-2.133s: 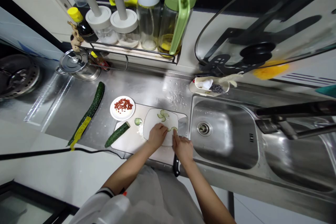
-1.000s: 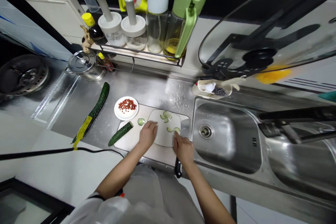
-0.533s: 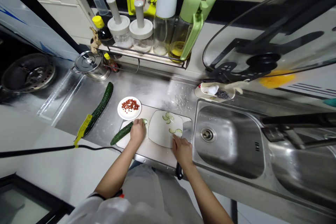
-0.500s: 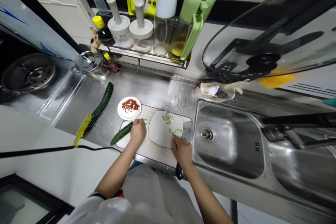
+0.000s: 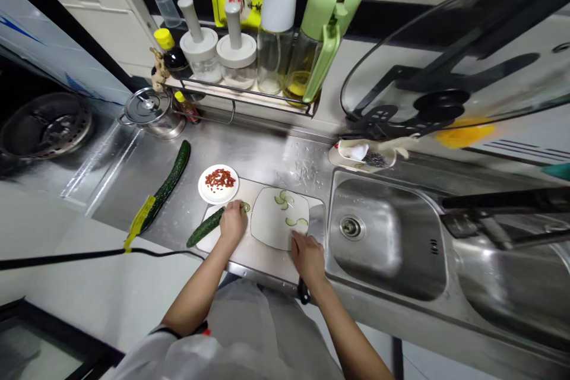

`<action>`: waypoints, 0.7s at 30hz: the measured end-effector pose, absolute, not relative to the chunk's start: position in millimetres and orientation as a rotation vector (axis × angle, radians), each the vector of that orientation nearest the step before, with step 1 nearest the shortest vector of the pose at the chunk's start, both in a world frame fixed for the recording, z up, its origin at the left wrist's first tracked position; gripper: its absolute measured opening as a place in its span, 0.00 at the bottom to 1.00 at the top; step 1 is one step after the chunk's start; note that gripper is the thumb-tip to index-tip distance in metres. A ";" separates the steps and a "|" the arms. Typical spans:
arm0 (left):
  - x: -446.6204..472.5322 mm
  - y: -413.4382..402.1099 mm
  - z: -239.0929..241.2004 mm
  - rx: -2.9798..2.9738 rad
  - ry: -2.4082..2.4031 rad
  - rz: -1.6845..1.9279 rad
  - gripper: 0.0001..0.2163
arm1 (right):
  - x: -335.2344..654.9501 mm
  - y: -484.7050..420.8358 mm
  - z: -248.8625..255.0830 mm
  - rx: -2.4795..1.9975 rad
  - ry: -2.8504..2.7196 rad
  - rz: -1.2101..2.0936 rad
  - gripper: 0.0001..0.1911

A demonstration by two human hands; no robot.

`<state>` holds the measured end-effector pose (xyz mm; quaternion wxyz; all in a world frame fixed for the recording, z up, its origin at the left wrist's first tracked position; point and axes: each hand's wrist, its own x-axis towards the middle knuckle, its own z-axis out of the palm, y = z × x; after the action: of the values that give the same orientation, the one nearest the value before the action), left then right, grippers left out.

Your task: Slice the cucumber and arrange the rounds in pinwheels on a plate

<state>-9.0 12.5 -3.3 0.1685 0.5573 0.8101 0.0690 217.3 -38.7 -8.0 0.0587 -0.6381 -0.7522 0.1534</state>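
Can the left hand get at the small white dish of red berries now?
Probably yes: the left hand rests on the pale cutting board right beside the small white dish of red berries, nothing between them.

Two cucumbers (image 5: 168, 179) (image 5: 205, 227), two white-lidded jars (image 5: 200, 53) (image 5: 236, 53), one cutting board (image 5: 262, 256), one plate (image 5: 269, 228), one berry saucer (image 5: 207, 192)
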 end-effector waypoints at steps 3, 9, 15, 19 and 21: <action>-11.7 11.5 0.6 1.541 2.282 0.241 0.08 | 217.7 -38.3 -11.9 -1.866 -2.218 0.520 0.14; -13.6 5.5 9.1 1.387 2.039 0.567 0.07 | 212.7 -34.1 -17.9 -1.661 -2.001 0.768 0.15; 10.7 -2.2 9.9 1.106 1.599 0.733 0.10 | 199.3 -25.4 -11.4 -1.638 -1.647 1.097 0.16; 28.4 -4.0 9.0 1.003 1.454 0.693 0.11 | 196.4 -20.6 -5.3 -1.629 -1.377 1.357 0.16; 34.2 -3.8 8.9 0.969 1.400 0.665 0.12 | 197.8 -19.5 -3.2 -1.592 -1.324 1.408 0.15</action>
<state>34.2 -3.8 8.9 0.6105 0.4199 0.6066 0.2881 197.8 -19.5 -3.2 0.3133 -0.6036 -0.5023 0.5341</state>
